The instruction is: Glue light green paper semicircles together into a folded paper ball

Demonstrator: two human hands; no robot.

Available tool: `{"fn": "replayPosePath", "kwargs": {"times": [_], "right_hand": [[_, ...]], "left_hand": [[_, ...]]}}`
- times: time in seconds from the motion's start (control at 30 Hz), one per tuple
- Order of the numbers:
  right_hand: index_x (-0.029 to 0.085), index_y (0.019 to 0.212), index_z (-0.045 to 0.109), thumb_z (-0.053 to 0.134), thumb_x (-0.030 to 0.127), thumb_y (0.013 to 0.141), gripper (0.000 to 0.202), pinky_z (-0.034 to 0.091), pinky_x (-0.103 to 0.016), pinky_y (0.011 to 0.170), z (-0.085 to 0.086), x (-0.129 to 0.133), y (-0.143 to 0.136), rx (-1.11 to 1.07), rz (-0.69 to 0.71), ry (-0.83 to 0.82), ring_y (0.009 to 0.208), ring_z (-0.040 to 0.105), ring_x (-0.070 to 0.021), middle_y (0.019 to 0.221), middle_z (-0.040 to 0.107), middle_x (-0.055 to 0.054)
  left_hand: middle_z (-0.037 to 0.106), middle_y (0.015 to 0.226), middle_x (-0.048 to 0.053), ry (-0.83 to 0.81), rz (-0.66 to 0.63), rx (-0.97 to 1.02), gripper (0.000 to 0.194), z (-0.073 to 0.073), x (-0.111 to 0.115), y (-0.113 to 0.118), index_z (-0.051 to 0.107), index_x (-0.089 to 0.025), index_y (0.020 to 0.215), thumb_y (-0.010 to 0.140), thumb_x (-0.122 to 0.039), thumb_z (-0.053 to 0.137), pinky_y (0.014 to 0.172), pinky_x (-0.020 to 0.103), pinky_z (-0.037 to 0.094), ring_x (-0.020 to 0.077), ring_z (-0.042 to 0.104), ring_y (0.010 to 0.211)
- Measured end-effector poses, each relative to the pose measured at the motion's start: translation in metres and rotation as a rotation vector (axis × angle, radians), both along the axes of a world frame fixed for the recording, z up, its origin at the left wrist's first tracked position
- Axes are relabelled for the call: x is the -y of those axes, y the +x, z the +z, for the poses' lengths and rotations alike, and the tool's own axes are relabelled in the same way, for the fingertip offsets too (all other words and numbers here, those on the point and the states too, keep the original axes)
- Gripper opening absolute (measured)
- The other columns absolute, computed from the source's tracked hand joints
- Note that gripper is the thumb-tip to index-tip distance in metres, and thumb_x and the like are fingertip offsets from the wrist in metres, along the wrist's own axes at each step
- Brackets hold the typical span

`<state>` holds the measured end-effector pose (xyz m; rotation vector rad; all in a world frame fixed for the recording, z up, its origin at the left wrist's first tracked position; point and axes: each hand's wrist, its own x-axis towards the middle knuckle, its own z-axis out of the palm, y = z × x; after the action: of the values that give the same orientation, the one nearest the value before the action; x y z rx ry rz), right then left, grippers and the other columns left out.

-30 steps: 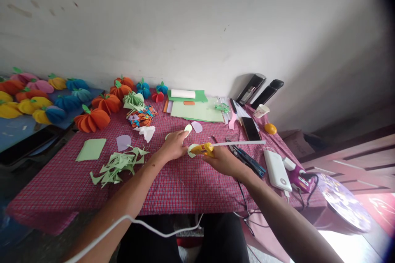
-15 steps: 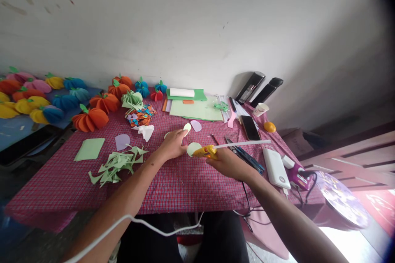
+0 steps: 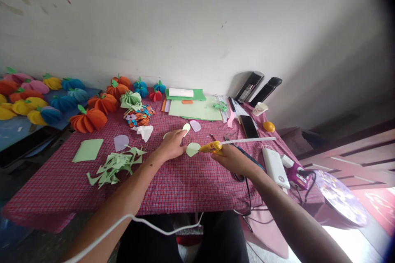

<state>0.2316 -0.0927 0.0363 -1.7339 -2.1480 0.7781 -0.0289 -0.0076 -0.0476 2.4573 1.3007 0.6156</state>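
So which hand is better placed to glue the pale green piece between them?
Probably the right hand: it holds the yellow glue gun pointed at that piece, while the left hand is at other pale green pieces.

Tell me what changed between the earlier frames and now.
The right hand moved rightward with the yellow glue gun, drawing its nozzle from over the middle of the pale green paper piece to that piece's right edge. Nothing was visibly taken up or let go. The left hand stayed just left of the piece, and the paper pumpkins stayed put.
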Motion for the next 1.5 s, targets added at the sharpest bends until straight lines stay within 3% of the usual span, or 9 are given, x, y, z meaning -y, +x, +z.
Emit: {"fn": "replayPosePath", "kwargs": {"times": [0.37,0.53,0.67,0.8,0.87,1.07,1.23,1.4,1.5], "right_hand": [[0.02,0.089,0.073,0.062,0.027,0.085,0.014,0.043,-0.03,0.064,0.0,-0.003,0.007,0.032,-0.048,0.041,0.067,0.062,-0.0187,0.073,0.07,-0.004],[0.019,0.08,0.062,0.064,0.035,0.081,0.017,0.043,-0.026,0.051,-0.003,-0.003,0.02,-0.316,-0.227,-0.147,0.05,0.056,-0.0144,0.058,0.063,0.0],[0.018,0.076,0.059,0.07,0.043,0.075,0.026,0.044,-0.025,0.05,-0.018,-0.01,0.043,-0.471,-0.411,-0.142,0.052,0.058,-0.0148,0.06,0.063,-0.001],[0.017,0.068,0.061,0.064,0.05,0.081,0.036,0.04,-0.024,0.049,-0.035,-0.029,0.072,-0.339,-0.498,-0.078,0.052,0.055,-0.0132,0.061,0.063,-0.003],[0.015,0.072,0.067,0.061,0.048,0.085,0.036,0.039,-0.024,0.049,-0.038,-0.038,0.082,-0.196,-0.446,-0.097,0.054,0.057,-0.0143,0.064,0.066,-0.004],[0.019,0.062,0.068,0.063,0.044,0.088,0.037,0.035,-0.026,0.053,-0.022,-0.047,0.089,0.17,-0.291,-0.076,0.055,0.057,-0.0166,0.06,0.064,-0.006],[0.017,0.079,0.073,0.059,0.044,0.09,0.032,0.037,-0.028,0.062,-0.004,-0.034,0.071,0.319,-0.424,0.169,0.071,0.063,-0.0203,0.08,0.071,-0.01],[0.017,0.083,0.072,0.054,0.036,0.093,0.028,0.042,-0.024,0.064,-0.008,-0.034,0.009,-0.162,-0.204,0.175,0.07,0.061,-0.016,0.075,0.069,-0.002],[0.016,0.088,0.07,0.061,0.031,0.086,0.018,0.041,-0.023,0.06,-0.022,-0.044,-0.026,-0.309,-0.25,0.129,0.066,0.06,-0.0142,0.076,0.068,-0.002]], "left_hand": [[0.063,0.133,0.012,-0.005,0.002,0.002,0.058,0.0,-0.001,0.001,0.053,-0.023,0.137,0.082,-0.027,0.069,0.107,0.043,0.046,0.0295,0.059,0.125],[0.063,0.133,0.012,0.012,-0.009,-0.009,0.055,0.002,0.001,0.001,0.053,-0.022,0.136,0.083,-0.027,0.067,0.106,0.043,0.046,0.0297,0.06,0.123],[0.064,0.132,0.012,0.033,-0.012,0.003,0.055,0.002,0.001,0.001,0.052,-0.021,0.137,0.084,-0.025,0.065,0.104,0.042,0.047,0.0295,0.061,0.122],[0.065,0.13,0.012,0.026,-0.004,0.013,0.057,0.001,0.001,0.001,0.053,-0.021,0.137,0.081,-0.021,0.064,0.106,0.042,0.047,0.0289,0.061,0.122],[0.064,0.132,0.011,0.024,-0.003,0.024,0.057,0.001,0.001,0.001,0.053,-0.021,0.138,0.081,-0.021,0.064,0.107,0.042,0.047,0.0285,0.061,0.123],[0.065,0.134,0.013,0.017,0.017,0.132,0.055,0.009,0.002,0.002,0.059,-0.018,0.135,0.08,-0.018,0.064,0.11,0.042,0.047,0.0277,0.061,0.126],[0.073,0.125,0.009,-0.13,0.085,0.416,0.036,0.022,0.006,0.002,0.069,-0.017,0.122,0.09,-0.024,0.055,0.1,0.038,0.055,0.0225,0.069,0.112],[0.078,0.11,0.003,-0.307,-0.028,0.485,0.026,0.029,0.011,0.006,0.076,-0.021,0.107,0.089,-0.027,0.057,0.093,0.034,0.058,0.0199,0.073,0.1],[0.079,0.106,0.002,-0.326,-0.048,0.499,0.025,0.03,0.013,0.008,0.076,-0.021,0.106,0.088,-0.026,0.058,0.088,0.031,0.058,0.0188,0.073,0.096]]}}
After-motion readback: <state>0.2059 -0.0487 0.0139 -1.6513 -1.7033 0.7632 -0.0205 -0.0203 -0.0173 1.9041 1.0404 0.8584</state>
